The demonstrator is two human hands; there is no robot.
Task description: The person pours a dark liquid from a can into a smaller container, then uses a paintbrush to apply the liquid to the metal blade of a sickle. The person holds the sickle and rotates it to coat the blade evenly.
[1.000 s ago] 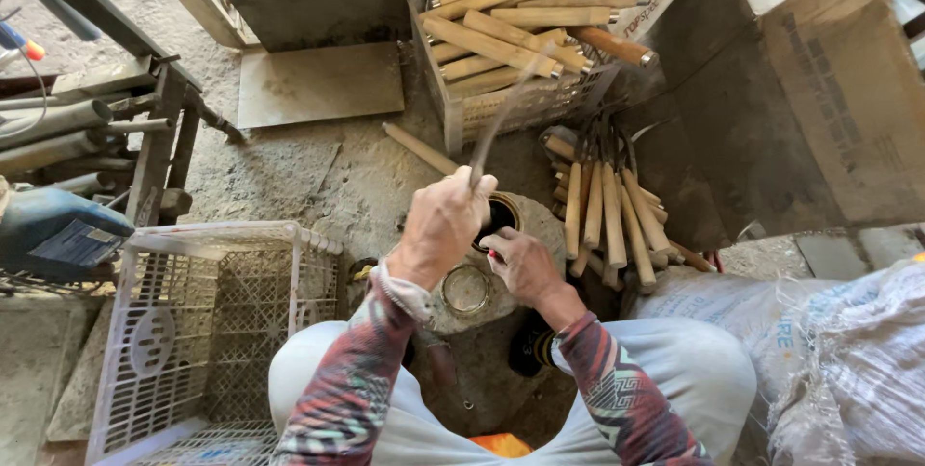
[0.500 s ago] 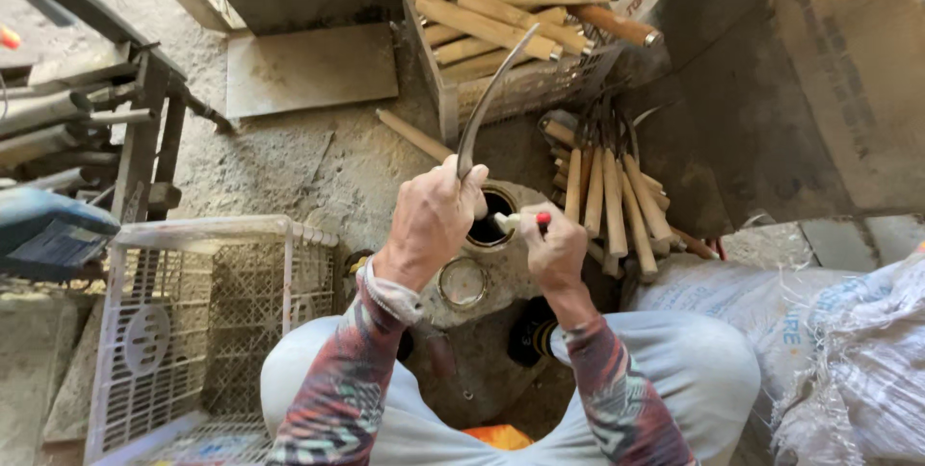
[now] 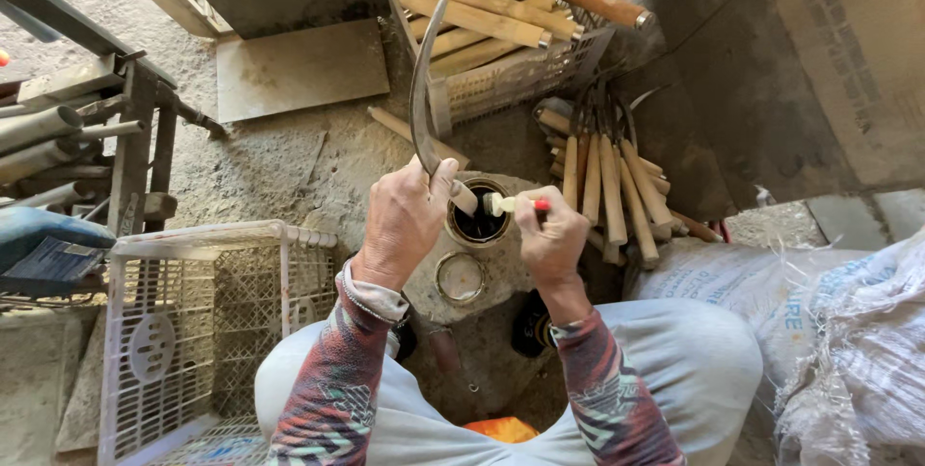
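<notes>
The left hand (image 3: 400, 225) is closed around a sickle (image 3: 422, 90) at its wooden handle; one curved blade points up and away, above the can (image 3: 479, 220). The right hand (image 3: 551, 235) pinches one small brush (image 3: 511, 204), lying level, tip leftward.

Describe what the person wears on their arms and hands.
Both hands, the left hand and right hand, are bare, with no gloves. Each arm wears a long, snug sleeve patterned in dark red, grey and teal, over a pale inner cuff at the left wrist.
</notes>
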